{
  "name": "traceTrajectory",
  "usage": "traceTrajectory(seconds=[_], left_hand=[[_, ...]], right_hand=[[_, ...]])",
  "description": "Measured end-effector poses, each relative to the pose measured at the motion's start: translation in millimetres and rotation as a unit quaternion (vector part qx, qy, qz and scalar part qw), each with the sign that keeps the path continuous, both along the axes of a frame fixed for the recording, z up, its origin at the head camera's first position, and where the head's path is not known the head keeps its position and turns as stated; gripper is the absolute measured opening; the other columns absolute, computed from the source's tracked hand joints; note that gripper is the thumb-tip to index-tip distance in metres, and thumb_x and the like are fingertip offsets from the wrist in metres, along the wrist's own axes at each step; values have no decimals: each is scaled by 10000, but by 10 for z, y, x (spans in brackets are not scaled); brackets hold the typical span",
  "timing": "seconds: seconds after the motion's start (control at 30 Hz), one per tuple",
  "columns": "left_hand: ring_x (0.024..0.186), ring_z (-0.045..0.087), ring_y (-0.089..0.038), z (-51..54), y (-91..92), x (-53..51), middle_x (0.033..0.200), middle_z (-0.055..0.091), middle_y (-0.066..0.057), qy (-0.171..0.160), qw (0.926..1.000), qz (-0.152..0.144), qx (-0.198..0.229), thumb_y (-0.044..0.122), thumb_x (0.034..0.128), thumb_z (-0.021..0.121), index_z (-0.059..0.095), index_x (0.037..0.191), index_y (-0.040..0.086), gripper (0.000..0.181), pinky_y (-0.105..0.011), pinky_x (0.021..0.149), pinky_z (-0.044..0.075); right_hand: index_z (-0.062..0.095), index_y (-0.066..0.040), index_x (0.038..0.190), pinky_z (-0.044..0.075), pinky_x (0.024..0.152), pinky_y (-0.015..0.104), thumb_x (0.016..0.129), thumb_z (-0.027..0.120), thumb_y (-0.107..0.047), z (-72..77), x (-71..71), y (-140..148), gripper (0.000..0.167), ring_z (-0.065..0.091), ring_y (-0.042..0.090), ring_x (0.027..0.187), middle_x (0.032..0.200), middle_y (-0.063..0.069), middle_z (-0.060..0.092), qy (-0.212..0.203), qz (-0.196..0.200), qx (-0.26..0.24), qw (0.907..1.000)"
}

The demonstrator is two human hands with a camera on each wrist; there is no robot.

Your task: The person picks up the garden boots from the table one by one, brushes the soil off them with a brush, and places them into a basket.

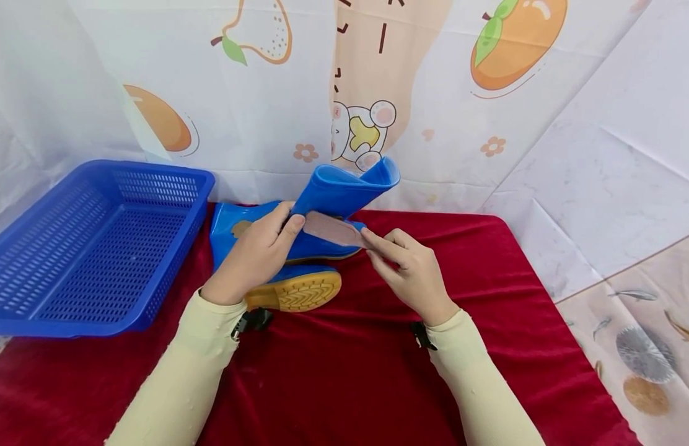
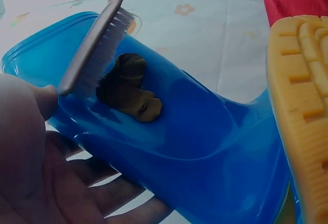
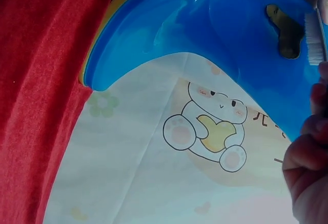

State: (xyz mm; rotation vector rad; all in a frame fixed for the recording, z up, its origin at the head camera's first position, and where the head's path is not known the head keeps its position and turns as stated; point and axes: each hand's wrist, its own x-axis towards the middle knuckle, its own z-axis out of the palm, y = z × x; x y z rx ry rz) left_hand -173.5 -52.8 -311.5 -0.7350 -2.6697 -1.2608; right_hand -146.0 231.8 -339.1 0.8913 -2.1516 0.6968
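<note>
My left hand (image 1: 255,251) grips a blue rain boot (image 1: 339,195) by its shaft, which tilts with the opening upward. A brown, mud-like patch (image 2: 128,88) sits on the shaft's side. A brush (image 1: 332,228) with a pinkish-brown back is pinched by its handle in my right hand (image 1: 410,269). Its pale bristles (image 3: 313,39) face the boot beside the patch; whether they touch it I cannot tell. My left thumb lies close to the brush's far end. Behind my left hand a second blue boot (image 1: 224,238) lies on its side, its yellow sole (image 1: 308,291) toward me.
A blue perforated plastic basket (image 1: 202,198) stands left of the boots. Under everything spreads a red cloth (image 1: 344,371). A white curtain with printed fruit (image 1: 238,148) hangs behind the table. Dark straps show at both wrists.
</note>
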Motion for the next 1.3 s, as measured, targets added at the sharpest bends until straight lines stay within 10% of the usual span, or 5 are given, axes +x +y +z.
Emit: traceTrajectory(seconds=[0.2,0.4,0.63,1.3], left_hand=[[749,479,-264,-33,-7,-29,831,417,-97,-40,9993,224,306,483,1122,304,498,1250,80,465,-415,671,391],[1202,604,-314,-86,-47,-52,1337,613,-147,-17,9979,468,449,495,1114,328,436,1487,64,580,-578,1024,493],[658,413,-258,-66,-17,-34,788,366,-84,60,9993,270,246,492,1118,305,493,1200,93,448,-394,595,336],[675,411,-261,-56,-14,-29,804,382,-83,4,9989,296,374,500,1118,301,495,1288,90,484,-398,619,343]], right_hand=[[738,-139,1302,339,506,221,887,792,-23,-28,-13,9,434,403,69,599,809,-1,607,-272,-301,29,9992],[733,-142,1310,360,530,231,899,795,-51,-55,-29,35,426,410,78,615,815,-4,611,-456,-371,171,9981],[719,-133,1329,342,532,211,897,789,-36,-29,0,11,448,460,125,611,819,-16,584,-414,98,48,9991],[724,-144,1324,350,531,233,915,786,-66,-47,-27,23,421,406,75,628,819,-5,598,-686,-316,12,9971]])
